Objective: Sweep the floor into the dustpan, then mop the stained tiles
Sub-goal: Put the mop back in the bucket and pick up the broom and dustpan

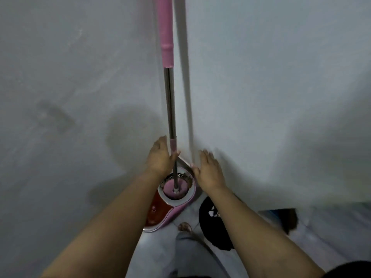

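Note:
A spin mop with a pink and steel handle stands upright in a wall corner. Its round pink head sits in the wringer basket of a pink and white mop bucket. The bucket's other half holds reddish water. My left hand grips the handle low down, at the small pink collar. My right hand hovers just right of the handle with its fingers spread, holding nothing.
Two grey-white walls meet in the corner behind the mop. A black dustpan-like object lies on the pale floor beside the bucket, with a thin handle running toward me. My bare foot stands close to the bucket.

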A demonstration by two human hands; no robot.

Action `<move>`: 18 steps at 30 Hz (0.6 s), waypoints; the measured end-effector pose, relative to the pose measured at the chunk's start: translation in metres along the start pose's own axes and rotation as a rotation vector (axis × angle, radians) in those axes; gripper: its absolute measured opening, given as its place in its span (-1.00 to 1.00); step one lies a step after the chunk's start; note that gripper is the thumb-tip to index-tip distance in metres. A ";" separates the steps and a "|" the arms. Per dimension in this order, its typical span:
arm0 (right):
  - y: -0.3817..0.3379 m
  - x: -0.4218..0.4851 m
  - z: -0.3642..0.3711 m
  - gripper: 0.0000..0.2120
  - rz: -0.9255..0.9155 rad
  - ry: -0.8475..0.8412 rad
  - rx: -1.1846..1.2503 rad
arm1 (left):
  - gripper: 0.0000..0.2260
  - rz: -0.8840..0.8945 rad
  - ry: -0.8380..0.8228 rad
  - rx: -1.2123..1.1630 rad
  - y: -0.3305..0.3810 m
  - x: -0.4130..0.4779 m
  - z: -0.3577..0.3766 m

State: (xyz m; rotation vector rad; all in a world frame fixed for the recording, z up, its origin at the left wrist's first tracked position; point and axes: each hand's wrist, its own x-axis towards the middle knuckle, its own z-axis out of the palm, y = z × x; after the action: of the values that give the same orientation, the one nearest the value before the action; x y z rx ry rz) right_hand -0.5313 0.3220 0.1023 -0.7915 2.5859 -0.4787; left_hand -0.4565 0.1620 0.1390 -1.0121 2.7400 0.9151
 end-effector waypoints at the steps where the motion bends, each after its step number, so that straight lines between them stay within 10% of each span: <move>1: 0.010 -0.021 0.001 -0.40 0.013 -0.006 -0.044 | -0.34 0.038 -0.021 0.068 -0.003 -0.018 0.009; 18: 0.230 -0.332 -0.013 -0.40 0.594 0.090 -0.086 | -0.44 0.697 -0.360 0.621 0.140 -0.228 0.197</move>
State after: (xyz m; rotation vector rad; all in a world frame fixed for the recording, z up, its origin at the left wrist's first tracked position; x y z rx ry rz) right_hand -0.3888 0.7000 0.1034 -0.0013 2.7620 -0.2232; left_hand -0.3896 0.4860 0.1107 0.2037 2.7491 0.1863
